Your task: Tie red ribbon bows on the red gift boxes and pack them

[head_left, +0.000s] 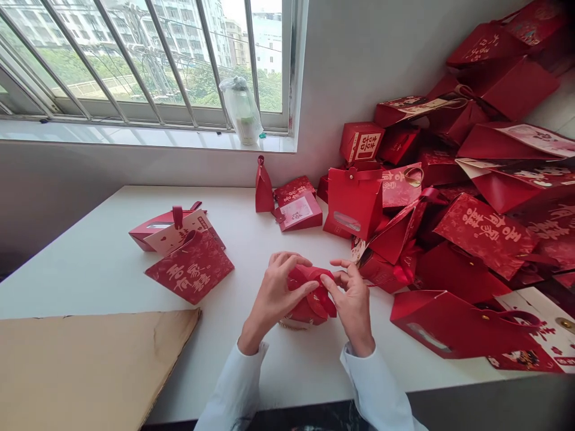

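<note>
**Red paper gift box (312,293) held up over the near middle of the table**

We have the gift box between both hands, just above the white table (108,257), with a cream-coloured underside showing at its near end. It is bunched and partly folded, so its long axis is hard to judge; it seems to lie roughly left to right, its folded flaps pointing up and far. Our left hand (276,296) curls closed over the left and top of the box, its fingers (291,258) wrapped onto the red paper. Our right hand (350,305) is partly open, pinching the right side between thumb and fingers, with the index finger (341,263) lifted toward the far side.

To the left lie a flattened red gift box (150,230) and a red printed card (191,266), and a brown cardboard sheet (90,365) sits nearer. Far ahead stands a small red folded bag (264,191). A heap of red gift bags (476,179) fills the right side, against the wall under the barred window (135,60).
</note>
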`<state>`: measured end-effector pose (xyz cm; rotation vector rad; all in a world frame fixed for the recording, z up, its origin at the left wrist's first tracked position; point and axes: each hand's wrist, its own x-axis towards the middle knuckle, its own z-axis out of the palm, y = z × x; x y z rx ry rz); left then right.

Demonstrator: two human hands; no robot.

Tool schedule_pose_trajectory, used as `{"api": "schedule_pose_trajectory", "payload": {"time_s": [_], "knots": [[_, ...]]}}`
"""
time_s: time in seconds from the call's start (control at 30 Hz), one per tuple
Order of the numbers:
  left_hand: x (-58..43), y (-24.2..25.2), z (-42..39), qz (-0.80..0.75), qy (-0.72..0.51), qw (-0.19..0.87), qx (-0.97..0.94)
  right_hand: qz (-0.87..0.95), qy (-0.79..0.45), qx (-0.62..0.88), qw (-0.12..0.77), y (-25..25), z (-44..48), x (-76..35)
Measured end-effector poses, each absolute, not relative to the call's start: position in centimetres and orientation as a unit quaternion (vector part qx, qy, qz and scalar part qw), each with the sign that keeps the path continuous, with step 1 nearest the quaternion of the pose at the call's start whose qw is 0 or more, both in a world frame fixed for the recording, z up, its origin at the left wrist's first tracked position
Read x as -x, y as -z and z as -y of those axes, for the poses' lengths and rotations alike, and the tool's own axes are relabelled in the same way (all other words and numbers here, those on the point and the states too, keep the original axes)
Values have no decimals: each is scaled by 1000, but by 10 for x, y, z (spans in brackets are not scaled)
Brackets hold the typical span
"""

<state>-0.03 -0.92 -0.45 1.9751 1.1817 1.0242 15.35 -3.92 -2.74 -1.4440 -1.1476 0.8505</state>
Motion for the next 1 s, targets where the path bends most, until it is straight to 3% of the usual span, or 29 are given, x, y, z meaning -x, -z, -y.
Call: {"api": "schedule_pose_trajectory", "payload": {"time_s": [0.13,0.63,0.77,0.9,1.0], "knots": [[-12,10,12,-488,-360,271,-747,482,-345,602,535,26,40,-153],[1,10,0,-442,-292,333,-780,481,-337,594,549,27,30,-152],[9,7,2,-459,-324,341,-754,487,-314,597,555,24,30,-154],[23,5,9,-508,-350,323,-717,495,-345,592,535,22,29,-157],[25,0,16,-514,-321,371,-704,491,-375,583,528,23,29,-158]]}}
